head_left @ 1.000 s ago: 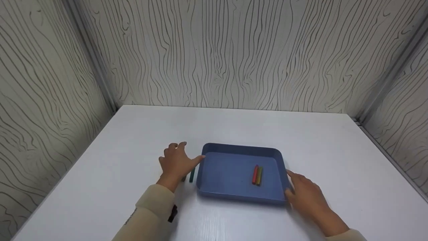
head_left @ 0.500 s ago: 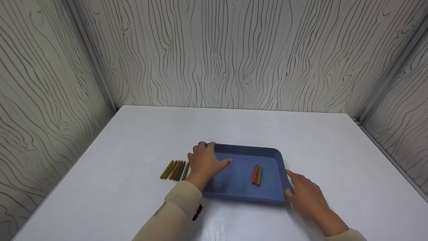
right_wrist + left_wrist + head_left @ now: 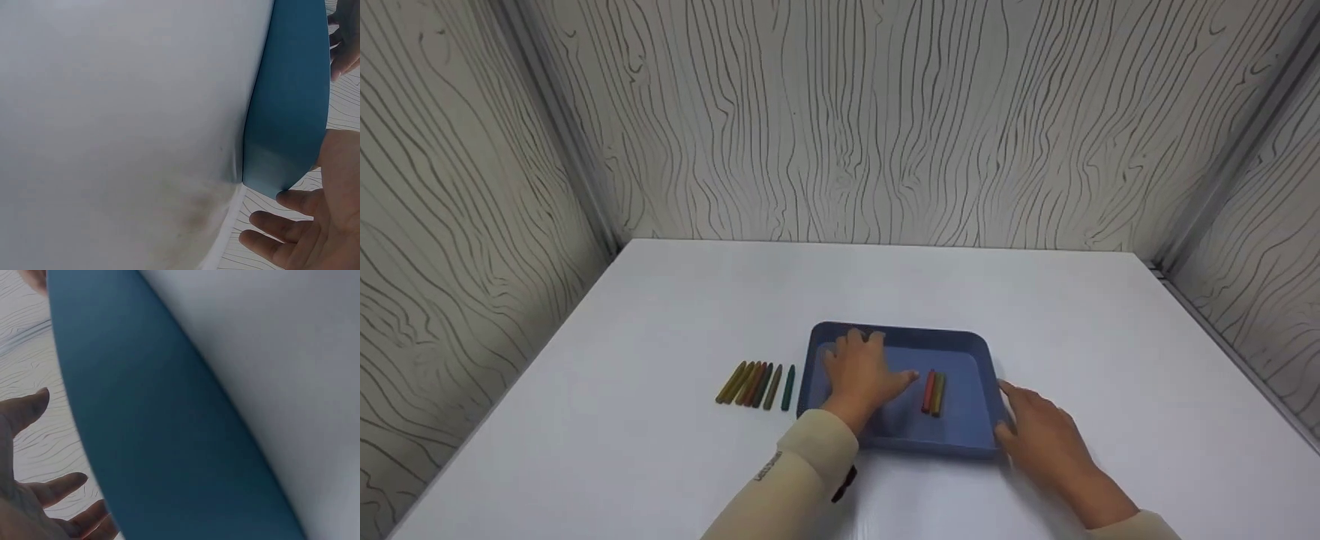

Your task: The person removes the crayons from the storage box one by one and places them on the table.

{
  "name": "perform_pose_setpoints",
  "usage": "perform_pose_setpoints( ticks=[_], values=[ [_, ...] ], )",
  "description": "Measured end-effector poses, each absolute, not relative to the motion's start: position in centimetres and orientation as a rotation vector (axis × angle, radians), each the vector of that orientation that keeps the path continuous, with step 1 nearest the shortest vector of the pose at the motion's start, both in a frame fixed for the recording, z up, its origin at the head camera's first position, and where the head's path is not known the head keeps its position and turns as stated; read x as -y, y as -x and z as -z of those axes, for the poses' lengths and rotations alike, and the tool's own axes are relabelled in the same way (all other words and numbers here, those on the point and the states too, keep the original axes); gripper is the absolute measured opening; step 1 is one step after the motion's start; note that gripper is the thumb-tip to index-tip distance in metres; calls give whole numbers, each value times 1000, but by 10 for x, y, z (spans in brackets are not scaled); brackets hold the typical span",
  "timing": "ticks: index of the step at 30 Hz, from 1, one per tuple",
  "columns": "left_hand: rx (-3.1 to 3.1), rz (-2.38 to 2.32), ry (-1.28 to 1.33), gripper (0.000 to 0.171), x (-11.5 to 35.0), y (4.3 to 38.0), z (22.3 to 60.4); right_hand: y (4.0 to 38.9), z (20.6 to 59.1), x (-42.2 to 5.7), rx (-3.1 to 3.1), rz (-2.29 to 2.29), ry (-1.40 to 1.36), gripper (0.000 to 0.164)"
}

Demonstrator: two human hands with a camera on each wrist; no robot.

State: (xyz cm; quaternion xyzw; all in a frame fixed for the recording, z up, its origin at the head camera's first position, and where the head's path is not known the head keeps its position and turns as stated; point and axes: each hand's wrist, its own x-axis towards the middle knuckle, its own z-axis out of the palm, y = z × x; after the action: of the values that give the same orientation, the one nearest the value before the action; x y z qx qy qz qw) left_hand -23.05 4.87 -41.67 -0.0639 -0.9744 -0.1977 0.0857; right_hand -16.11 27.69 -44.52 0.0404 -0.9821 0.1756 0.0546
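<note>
A blue rectangular tray [image 3: 900, 447] lies on the white table. Inside, towards its right, a red crayon [image 3: 928, 391] and an olive-yellow crayon [image 3: 938, 395] lie side by side. My left hand [image 3: 864, 375] is over the tray's left half, fingers spread and nothing held, its thumb pointing at those crayons. At the right edge, my right hand [image 3: 1046, 435] rests index finger and thumb against the tray's outer wall. The right wrist view shows its fingers extended, one tip at the tray's corner. Left of the tray lies a row of crayons [image 3: 748, 382], with a green crayon [image 3: 788, 388] nearest the tray.
Wood-grain patterned panels [image 3: 840, 127] wall the white table [image 3: 585, 450] at the back and both sides. The left wrist view is mostly filled by the tray's blue outer wall [image 3: 169, 410].
My left hand has moved right, from over the row of crayons to over the tray, uncovering the row. My right hand stays at the tray's edge, and the two crayons inside lie as before.
</note>
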Motion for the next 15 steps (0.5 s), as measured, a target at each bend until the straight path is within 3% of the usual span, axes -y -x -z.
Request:
perform_pose_setpoints(
  ticks=[15],
  values=[
    [2941, 614, 210, 60, -77, 228, 431, 163, 447, -278, 2979, -548, -124, 56]
  ],
)
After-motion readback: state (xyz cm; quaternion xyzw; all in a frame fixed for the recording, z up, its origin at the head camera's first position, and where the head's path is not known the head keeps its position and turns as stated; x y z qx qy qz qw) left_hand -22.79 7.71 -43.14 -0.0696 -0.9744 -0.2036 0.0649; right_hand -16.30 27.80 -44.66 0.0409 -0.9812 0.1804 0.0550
